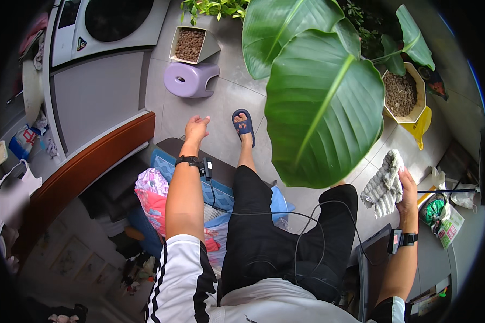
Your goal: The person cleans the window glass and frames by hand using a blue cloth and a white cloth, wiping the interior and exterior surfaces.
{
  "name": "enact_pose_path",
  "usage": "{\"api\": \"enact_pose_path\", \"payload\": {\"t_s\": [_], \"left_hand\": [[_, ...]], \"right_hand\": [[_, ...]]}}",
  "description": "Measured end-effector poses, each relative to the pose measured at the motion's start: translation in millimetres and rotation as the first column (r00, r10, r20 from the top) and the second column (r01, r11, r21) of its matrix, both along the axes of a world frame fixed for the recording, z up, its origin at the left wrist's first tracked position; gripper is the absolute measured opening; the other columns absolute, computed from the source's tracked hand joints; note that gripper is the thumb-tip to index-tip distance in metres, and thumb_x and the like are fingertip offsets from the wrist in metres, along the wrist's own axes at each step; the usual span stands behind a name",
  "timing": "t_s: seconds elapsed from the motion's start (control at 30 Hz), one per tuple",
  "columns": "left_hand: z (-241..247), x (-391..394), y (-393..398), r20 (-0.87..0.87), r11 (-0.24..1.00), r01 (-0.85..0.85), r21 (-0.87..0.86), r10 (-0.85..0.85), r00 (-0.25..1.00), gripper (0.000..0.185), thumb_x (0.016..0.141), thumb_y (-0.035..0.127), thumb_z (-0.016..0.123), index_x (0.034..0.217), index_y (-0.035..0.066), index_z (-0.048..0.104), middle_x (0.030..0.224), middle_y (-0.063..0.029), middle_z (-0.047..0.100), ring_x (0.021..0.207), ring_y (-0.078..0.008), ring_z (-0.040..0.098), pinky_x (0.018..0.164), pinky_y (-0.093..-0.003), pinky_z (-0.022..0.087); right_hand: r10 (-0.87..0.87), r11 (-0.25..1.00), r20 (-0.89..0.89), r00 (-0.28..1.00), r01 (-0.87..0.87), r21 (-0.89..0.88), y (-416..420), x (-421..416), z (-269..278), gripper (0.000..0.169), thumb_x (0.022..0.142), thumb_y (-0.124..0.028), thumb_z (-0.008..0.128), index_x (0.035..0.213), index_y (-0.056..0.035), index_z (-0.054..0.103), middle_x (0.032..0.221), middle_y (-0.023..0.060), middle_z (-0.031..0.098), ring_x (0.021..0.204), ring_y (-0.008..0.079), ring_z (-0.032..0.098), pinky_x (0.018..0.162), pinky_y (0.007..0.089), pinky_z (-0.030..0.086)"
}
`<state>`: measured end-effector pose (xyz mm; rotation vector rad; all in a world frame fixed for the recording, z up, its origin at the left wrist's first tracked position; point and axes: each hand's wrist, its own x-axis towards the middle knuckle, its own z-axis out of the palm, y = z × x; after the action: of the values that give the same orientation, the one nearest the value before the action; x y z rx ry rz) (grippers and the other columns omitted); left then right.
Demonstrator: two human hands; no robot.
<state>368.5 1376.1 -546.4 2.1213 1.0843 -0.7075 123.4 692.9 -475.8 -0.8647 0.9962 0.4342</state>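
Observation:
A grey ribbed cloth [384,186] is gripped in my right hand [407,187], bunched at the top and hanging down on its left side. My left hand [197,128] reaches forward over the tiled floor with nothing in it and its fingers apart. Between my hands, a large green leaf [327,109] of a potted plant spreads out and hides part of the floor and one of my feet. The cloth is apart from that leaf. Soil fills the plant's octagonal pot [420,95] at the upper right.
A purple plastic stool [182,80] stands ahead, beside a square planter [207,48] of brown pellets. A washing machine [68,42] is at upper left. Fabrics [153,202] lie on a dark bench [178,147]. Bags [448,226] sit at right. A thin cable [266,213] crosses my lap.

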Motion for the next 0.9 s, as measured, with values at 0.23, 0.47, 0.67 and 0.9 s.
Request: {"api": "enact_pose_path", "payload": {"t_s": [0.23, 0.47, 0.67, 0.9], "left_hand": [[-158, 132, 118, 0.019, 0.979, 0.158, 0.127, -0.162, 0.987, 0.102, 0.086, 0.034, 0.084, 0.161, -0.001, 0.025, 0.161, -0.0194, 0.041, 0.115, -0.0293, 0.066, 0.081, -0.0369, 0.061], [-217, 215, 155, -0.079, 0.987, 0.163, -0.003, -0.162, 0.984, 0.130, 0.080, 0.042, 0.089, 0.163, -0.002, -0.001, 0.153, -0.0221, 0.045, 0.106, -0.0285, 0.068, 0.079, -0.0361, 0.061], [-256, 206, 195, -0.124, 0.969, 0.227, 0.097, -0.215, 0.969, 0.116, 0.072, 0.038, 0.095, 0.153, -0.010, 0.027, 0.139, -0.0261, 0.059, 0.120, -0.0361, 0.065, 0.092, -0.0410, 0.058], [-180, 96, 144, -0.037, 0.982, 0.104, 0.160, -0.099, 0.994, 0.102, 0.077, 0.034, 0.093, 0.150, -0.011, 0.038, 0.139, -0.0234, 0.061, 0.126, -0.0317, 0.061, 0.097, -0.0396, 0.053]], "right_hand": [[0.106, 0.982, -0.180, 0.978, -0.075, 0.171, 143, 23, -56, 0.050, 0.099, -0.020, 0.065, 0.142, 0.0045, 0.056, 0.127, 0.0136, 0.070, 0.111, 0.0230, 0.069, 0.097, 0.0390, 0.057], [0.127, 0.972, -0.290, 0.948, -0.062, 0.225, 282, 92, -91, 0.047, 0.096, -0.019, 0.069, 0.135, 0.0054, 0.059, 0.120, 0.0136, 0.071, 0.106, 0.0236, 0.070, 0.099, 0.0380, 0.055], [0.119, 0.962, -0.331, 0.936, -0.026, 0.272, 297, 96, -102, 0.048, 0.099, -0.016, 0.067, 0.141, 0.0039, 0.056, 0.125, 0.0130, 0.070, 0.112, 0.0243, 0.069, 0.103, 0.0392, 0.053], [0.132, 0.972, -0.301, 0.944, -0.064, 0.225, 236, 67, -59, 0.043, 0.101, -0.019, 0.067, 0.137, 0.0032, 0.059, 0.125, 0.0115, 0.070, 0.108, 0.0197, 0.070, 0.102, 0.0367, 0.053]]}}
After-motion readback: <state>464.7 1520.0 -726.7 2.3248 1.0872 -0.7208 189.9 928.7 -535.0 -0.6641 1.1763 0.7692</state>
